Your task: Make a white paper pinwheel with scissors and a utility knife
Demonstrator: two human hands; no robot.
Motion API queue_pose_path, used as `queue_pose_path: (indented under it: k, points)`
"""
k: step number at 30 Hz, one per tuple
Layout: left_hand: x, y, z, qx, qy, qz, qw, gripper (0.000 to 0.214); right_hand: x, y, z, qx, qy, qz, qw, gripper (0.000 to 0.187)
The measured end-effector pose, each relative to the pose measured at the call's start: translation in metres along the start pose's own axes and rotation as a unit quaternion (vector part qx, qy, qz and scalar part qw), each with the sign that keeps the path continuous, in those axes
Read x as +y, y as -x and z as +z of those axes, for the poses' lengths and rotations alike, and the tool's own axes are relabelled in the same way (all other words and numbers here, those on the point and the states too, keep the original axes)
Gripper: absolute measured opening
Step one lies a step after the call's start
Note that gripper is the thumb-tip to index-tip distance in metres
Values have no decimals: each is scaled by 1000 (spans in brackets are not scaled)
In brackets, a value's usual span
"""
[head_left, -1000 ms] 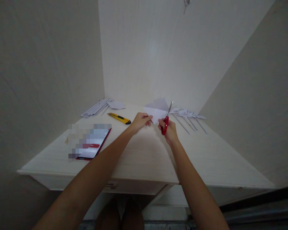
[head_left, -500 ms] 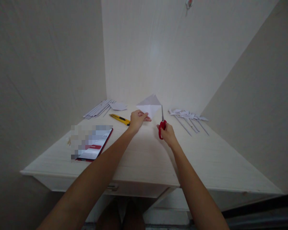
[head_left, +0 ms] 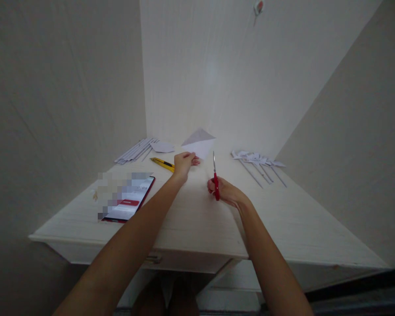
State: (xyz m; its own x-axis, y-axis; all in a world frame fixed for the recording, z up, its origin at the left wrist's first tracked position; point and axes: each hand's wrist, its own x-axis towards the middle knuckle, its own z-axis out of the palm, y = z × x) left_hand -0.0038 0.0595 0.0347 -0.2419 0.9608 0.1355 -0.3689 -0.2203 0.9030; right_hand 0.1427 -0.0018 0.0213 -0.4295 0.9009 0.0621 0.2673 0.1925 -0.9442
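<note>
My left hand (head_left: 184, 165) pinches the near edge of a white sheet of paper (head_left: 200, 145) with creases, which stands tilted above the back of the table. Red-handled scissors (head_left: 216, 186) are gripped in my right hand (head_left: 225, 191), their blades pointing up and away from me. The scissors are apart from the paper, a little to its right and nearer to me. Just left of my left hand lies a yellow utility knife (head_left: 162, 163), its near end partly hidden behind that hand.
A phone in a red case (head_left: 128, 199) lies at the left. Behind it is a stack of rolled paper sticks (head_left: 134, 151) beside a folded paper piece (head_left: 163, 146). Several paper pinwheels on sticks (head_left: 258, 159) lie at the back right. Walls (head_left: 204, 79) enclose the white table (head_left: 191, 228).
The scissors have moved away from the paper's right edge, toward me and left, and turned. My left hand has shifted slightly left with the paper.
</note>
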Motion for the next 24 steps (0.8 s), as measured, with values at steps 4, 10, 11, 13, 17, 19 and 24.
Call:
queue_pose_path:
  k: [4, 10, 11, 13, 17, 19, 24]
  points:
    - [3, 0, 0, 0, 25, -18, 1000, 16, -1, -4, 1, -1, -24, 3, 1000, 32]
    - [5, -2, 1, -4, 44, -39, 998, 18, 5, -15, -9, 401, 200, -49, 893, 31]
    - [4, -2, 1, -4, 46, -42, 998, 18, 5, -15, -11, 438, 208, -60, 873, 33]
    - [4, -2, 1, -7, 49, -47, 998, 18, 4, -12, -13, 482, 210, -100, 845, 35]
    - [4, -2, 0, -16, 49, -52, 997, 19, 3, -9, -13, 482, 220, -167, 831, 35]
    - [4, -2, -1, -20, 47, -51, 997, 19, 4, -9, -11, 445, 207, -150, 858, 36]
    - [2, -2, -1, -27, 50, -37, 998, 16, 7, -14, -10, 372, 135, -84, 914, 36]
